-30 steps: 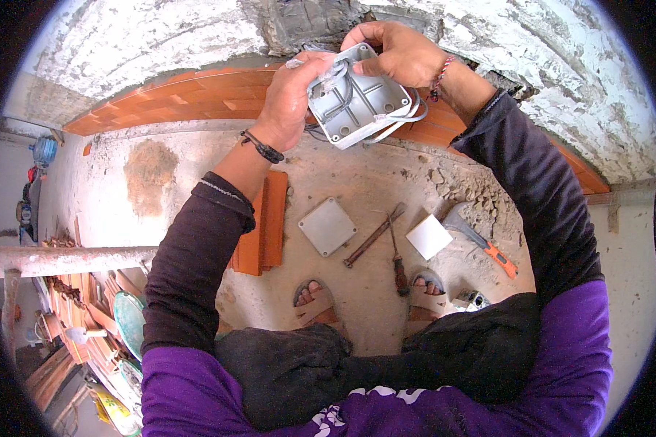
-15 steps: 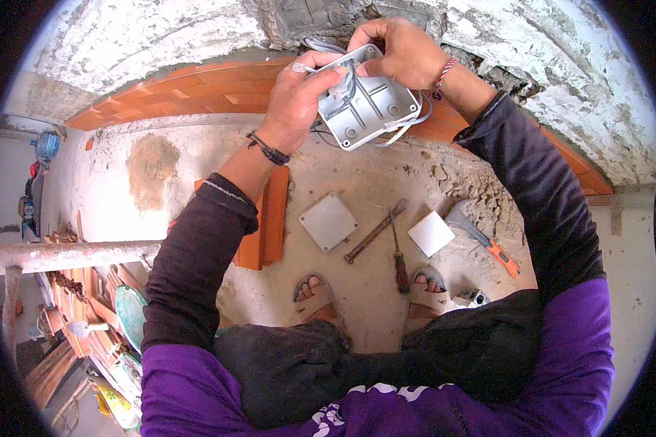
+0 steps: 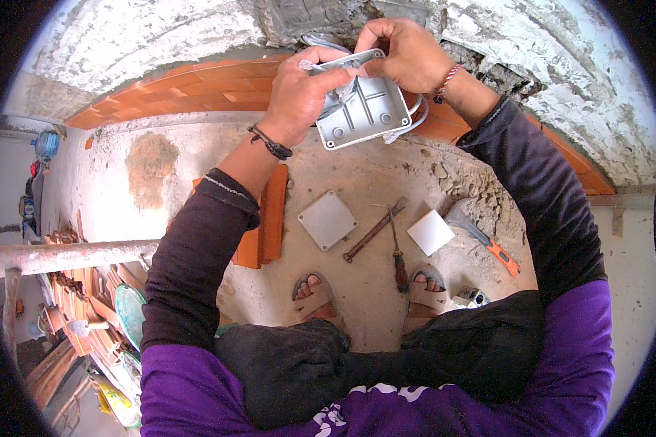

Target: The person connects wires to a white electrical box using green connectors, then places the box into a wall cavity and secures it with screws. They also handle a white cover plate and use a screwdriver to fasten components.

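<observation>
We see a shallow, four-cornered grey plastic box point(image 3: 365, 113) held up in front of the chest, beyond the sandalled feet point(image 3: 314, 295) and close to the low band of orange brick point(image 3: 175, 93) along the rough white plastered wall point(image 3: 153, 36). Its open face points back towards us; the near rim slants slightly, its right corner farther away than its left. The moulded ribs inside run from the far wall towards us, but foreshortening keeps us from telling a long axis. The left hand point(image 3: 299, 95) is bent closed on the far left edge, its thumb reaching inside. The right hand point(image 3: 404, 58) is curled with thumb and fingers nearly together at the far rim; we cannot tell whether it also pinches a cable there. Both hands cover much of that rim, and a pale grey cable point(image 3: 418, 116) loops beside the box's right side. On the floor lie a square grey lid point(image 3: 328, 220), a flat metal bar point(image 3: 369, 236) crossing a dark-red-handled screwdriver point(image 3: 400, 272), a white square plate point(image 3: 431, 233) and an orange-and-grey-handled hammer point(image 3: 499, 255). The left forearm partly hides stacked orange bricks point(image 3: 272, 218).
</observation>
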A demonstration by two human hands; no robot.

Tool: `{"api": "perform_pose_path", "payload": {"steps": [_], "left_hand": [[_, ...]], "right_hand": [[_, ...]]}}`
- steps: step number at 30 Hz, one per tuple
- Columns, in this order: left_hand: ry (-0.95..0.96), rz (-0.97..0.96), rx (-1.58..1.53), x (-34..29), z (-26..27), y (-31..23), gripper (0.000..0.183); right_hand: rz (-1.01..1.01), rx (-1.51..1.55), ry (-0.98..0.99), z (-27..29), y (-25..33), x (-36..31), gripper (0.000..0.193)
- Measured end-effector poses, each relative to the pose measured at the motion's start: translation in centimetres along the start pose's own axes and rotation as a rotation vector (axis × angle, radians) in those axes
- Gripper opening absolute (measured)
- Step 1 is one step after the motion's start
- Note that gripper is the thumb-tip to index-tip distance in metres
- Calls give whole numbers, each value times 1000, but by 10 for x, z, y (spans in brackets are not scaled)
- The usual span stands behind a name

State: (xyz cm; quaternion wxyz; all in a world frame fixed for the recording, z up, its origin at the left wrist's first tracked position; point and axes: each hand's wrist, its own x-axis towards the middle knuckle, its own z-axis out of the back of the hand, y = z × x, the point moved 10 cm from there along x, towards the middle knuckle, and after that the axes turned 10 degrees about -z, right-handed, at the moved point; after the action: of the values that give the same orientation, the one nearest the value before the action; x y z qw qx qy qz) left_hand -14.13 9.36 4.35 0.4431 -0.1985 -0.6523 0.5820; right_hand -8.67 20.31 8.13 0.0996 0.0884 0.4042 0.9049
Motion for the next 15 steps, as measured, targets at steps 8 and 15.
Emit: {"api": "perform_pose_path", "payload": {"steps": [8, 15], "left_hand": [[-25, 101, -119, -3, 3, 15, 20], [-92, 49, -125, 0, 5, 14, 17]], "right_hand": [[115, -6, 70, -6, 6, -1, 15], [-3, 58, 116, -9, -13, 8, 12]]}}
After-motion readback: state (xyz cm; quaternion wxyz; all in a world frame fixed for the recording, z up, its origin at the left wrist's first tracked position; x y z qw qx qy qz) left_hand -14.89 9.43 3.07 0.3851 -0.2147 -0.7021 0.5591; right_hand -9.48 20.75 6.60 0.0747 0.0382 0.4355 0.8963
